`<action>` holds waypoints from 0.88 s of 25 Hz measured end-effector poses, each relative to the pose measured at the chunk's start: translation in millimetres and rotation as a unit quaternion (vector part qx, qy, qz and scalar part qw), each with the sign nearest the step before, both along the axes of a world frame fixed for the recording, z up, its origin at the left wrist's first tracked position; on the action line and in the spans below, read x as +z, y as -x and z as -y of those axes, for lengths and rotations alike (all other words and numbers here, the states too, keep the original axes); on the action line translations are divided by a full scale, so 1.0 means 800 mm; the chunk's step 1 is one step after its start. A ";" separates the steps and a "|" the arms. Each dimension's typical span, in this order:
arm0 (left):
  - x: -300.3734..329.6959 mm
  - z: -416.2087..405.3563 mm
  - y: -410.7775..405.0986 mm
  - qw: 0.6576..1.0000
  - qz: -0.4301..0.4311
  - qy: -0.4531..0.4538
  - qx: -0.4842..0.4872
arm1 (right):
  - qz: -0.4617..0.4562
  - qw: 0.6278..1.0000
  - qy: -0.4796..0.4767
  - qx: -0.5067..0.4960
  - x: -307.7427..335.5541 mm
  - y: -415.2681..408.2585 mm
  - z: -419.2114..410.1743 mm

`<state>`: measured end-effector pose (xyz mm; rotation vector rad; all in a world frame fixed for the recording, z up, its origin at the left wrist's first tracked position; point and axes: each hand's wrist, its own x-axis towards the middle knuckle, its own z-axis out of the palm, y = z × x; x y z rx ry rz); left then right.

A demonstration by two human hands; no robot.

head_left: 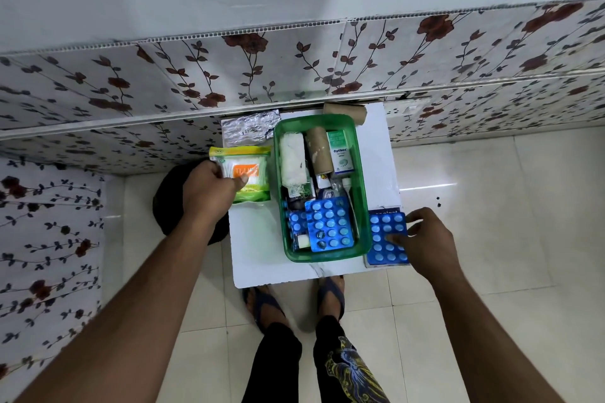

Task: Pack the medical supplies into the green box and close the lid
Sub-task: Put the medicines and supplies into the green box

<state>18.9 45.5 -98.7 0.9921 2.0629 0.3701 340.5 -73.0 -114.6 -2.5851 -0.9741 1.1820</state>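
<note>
While the box [322,253] is filling, the left hand [209,193] is pinching a packet [244,170]; the right hand [422,239], fingers spread, is pressing a blister strip [386,235] to lift it.

Green box [358,193]: lower contents buried under bandage roll [292,159], cardboard tube [319,150] and blister packs [329,224]; small bottles beneath were unidentifiable. Carton [340,154]: fine print too small to read. Packet [248,170]: near corner covered by left hand [209,188], label partly masked. Box under outer blister sheet [388,239]: only edges showed, lettering cut off; right hand [425,239] covered its side. Dark object [170,199] behind left wrist: possibly a bag.
</note>
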 end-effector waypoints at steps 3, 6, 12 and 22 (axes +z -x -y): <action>0.016 0.012 0.013 0.999 -0.001 -0.050 0.015 | 0.003 1.000 -0.017 -0.009 0.003 0.001 0.002; 0.051 0.016 0.009 0.991 0.042 -0.121 0.031 | -0.002 1.000 -0.024 -0.012 0.005 0.000 0.004; 0.115 0.002 -0.068 0.981 0.075 -0.124 -0.128 | -0.077 0.995 -0.046 -0.048 0.013 -0.013 0.004; 0.057 0.076 -0.135 0.895 -0.150 -0.021 -0.418 | -0.155 0.962 -0.191 -0.117 0.069 -0.027 -0.050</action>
